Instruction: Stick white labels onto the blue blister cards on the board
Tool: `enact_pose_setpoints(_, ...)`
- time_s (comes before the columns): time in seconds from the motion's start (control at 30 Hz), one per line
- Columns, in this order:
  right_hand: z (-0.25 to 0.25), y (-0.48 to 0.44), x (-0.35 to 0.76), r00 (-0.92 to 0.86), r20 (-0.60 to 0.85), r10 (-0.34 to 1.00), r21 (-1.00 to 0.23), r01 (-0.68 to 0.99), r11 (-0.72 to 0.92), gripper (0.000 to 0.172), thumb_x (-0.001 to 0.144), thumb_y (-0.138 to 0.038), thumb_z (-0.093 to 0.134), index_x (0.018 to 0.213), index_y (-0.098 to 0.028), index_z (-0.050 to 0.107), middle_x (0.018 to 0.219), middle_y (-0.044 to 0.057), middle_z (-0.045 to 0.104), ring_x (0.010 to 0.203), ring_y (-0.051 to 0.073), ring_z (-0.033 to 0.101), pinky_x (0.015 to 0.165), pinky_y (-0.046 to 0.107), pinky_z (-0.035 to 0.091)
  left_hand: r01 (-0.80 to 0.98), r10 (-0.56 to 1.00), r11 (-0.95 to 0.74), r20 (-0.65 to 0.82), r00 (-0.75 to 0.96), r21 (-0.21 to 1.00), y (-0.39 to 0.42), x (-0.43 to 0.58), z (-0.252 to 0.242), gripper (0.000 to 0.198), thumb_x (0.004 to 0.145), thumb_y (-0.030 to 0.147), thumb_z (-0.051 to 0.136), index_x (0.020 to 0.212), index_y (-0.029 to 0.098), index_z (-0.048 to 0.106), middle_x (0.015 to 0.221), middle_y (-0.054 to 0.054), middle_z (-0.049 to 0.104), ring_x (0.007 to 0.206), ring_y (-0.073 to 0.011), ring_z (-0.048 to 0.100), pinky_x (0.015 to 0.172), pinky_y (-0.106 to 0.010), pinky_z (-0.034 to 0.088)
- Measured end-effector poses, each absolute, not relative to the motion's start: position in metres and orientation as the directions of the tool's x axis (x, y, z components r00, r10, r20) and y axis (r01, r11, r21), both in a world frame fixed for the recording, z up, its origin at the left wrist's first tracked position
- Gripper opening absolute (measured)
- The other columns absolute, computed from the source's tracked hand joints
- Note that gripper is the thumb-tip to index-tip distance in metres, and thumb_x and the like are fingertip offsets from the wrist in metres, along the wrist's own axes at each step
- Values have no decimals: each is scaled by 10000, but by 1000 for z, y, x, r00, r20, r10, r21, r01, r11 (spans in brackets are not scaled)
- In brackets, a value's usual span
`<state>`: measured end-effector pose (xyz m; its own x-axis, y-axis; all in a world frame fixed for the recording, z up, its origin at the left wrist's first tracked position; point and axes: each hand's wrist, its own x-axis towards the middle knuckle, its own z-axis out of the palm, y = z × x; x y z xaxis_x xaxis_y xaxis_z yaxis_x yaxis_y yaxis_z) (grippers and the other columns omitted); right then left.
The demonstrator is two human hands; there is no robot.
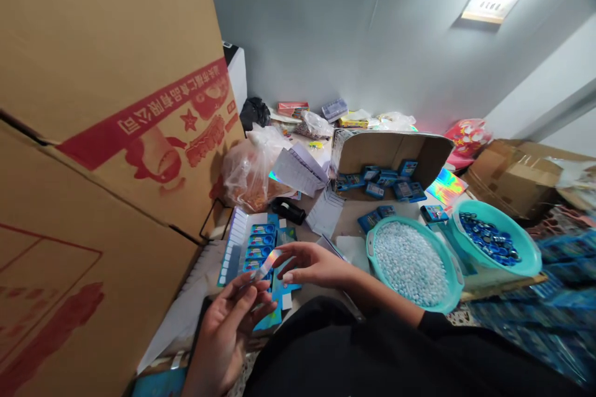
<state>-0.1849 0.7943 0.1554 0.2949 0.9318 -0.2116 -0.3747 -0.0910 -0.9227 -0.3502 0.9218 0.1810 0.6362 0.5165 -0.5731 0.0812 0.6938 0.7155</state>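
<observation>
In the head view, my left hand (pixel 235 319) pinches the lower end of a small shiny strip (pixel 269 263) with rainbow reflections. My right hand (pixel 314 265) is at the strip's upper end, fingers curved and thumb apart; whether its fingertips touch the strip is hard to tell. Beneath both hands lies an opened printed carton (pixel 229 251) with white tabs along one side. Blue packs (pixel 261 229) sit in a row within it, partly hidden by my fingers.
Right of my forearm stands a turquoise basin (pixel 372 254) of white pellets, beside another turquoise basin (pixel 533 248) of dark blue round pieces. Behind them, an open cardboard box (pixel 372 152) holds small blue boxes. Tall cartons (pixel 116 31) wall off the left. A plastic bag (pixel 254 161) stands behind.
</observation>
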Motion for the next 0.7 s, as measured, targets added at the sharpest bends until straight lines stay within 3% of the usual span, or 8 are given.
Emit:
enact_pose_setpoints(0.13, 157, 795, -192, 476, -202, 856, -893, -449, 39, 444, 644, -444, 868, 930, -145, 707, 784, 12, 717, 685, 122, 651, 691, 267, 496, 108, 501, 678, -564, 656, 727, 916, -348, 178, 670, 425, 407, 968, 984, 194, 666, 764, 14, 694, 609, -130, 639, 604, -285, 619)
enact_pose_setpoints(0.27, 143, 789, -202, 555, -264, 789, -887, -461, 28, 402, 630, -479, 860, 751, -135, 692, 660, 1, 695, 597, 109, 616, 646, 254, 467, 158, 542, 612, -556, 630, 775, 909, -350, 160, 622, 438, 482, 947, 906, 191, 657, 717, 28, 661, 627, -120, 618, 569, -232, 586)
enact_pose_setpoints(0.37, 104, 770, -210, 457, -388, 800, -851, -511, -121, 408, 635, -501, 846, 737, -132, 705, 670, 13, 700, 608, 109, 613, 663, 255, 468, 276, 546, 565, -604, 581, 777, 900, -357, 125, 597, 450, 545, 918, 836, 178, 649, 686, 22, 640, 642, -124, 615, 546, -204, 553)
enact_pose_setpoints(0.47, 48, 740, -219, 345, -547, 763, -803, -473, -363, 406, 633, -504, 833, 753, -127, 739, 689, 26, 708, 620, 115, 609, 655, 248, 459, 430, 476, 557, -698, 535, 710, 880, -365, 72, 632, 428, 597, 893, 831, 170, 659, 762, -9, 666, 713, -164, 653, 578, -248, 566)
enact_pose_setpoints(0.57, -3, 712, -234, 440, -703, 559, -711, -448, -542, 343, 674, -455, 797, 746, -124, 746, 641, 12, 684, 587, 109, 582, 620, 233, 443, 549, 424, 529, -762, 490, 647, 851, -372, 14, 674, 427, 647, 856, 846, 145, 694, 832, -75, 706, 782, -223, 683, 627, -320, 581)
enact_pose_setpoints(0.7, -45, 688, -259, 473, -803, 362, -579, -481, -658, 234, 782, -351, 699, 755, -122, 740, 513, -22, 596, 458, 91, 503, 496, 208, 376, 643, 475, 428, -763, 438, 635, 819, -380, -41, 707, 462, 729, 773, 809, 117, 717, 706, -99, 707, 696, -240, 677, 621, -346, 552)
